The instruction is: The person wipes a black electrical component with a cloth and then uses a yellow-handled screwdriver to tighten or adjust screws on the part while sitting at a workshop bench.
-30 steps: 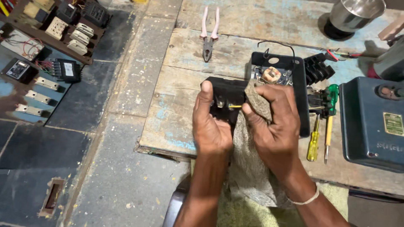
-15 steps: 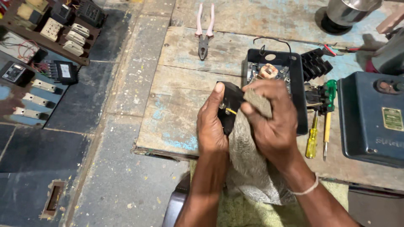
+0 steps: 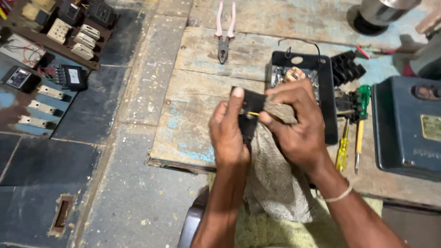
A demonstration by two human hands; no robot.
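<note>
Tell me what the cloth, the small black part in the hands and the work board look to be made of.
Cloth: coarse woven fabric, grey-brown and matte, probably cotton; it drapes in soft folds. Small black part, held by the left hand and rubbed by the right hand: likely moulded plastic, given its dull, even black surface. Work board: bare wooden planks, with visible grain, seams and worn blue paint.

Worn wooden board on the concrete floor, with tools spread over it.

I see a weathered plank board with flecks of blue paint resting on the grey concrete floor. On it lie pink-handled pliers, an open black rectangular casing, a black ribbed part, a yellow-handled screwdriver, a green-handled screwdriver and a dark blue metal box.
</note>
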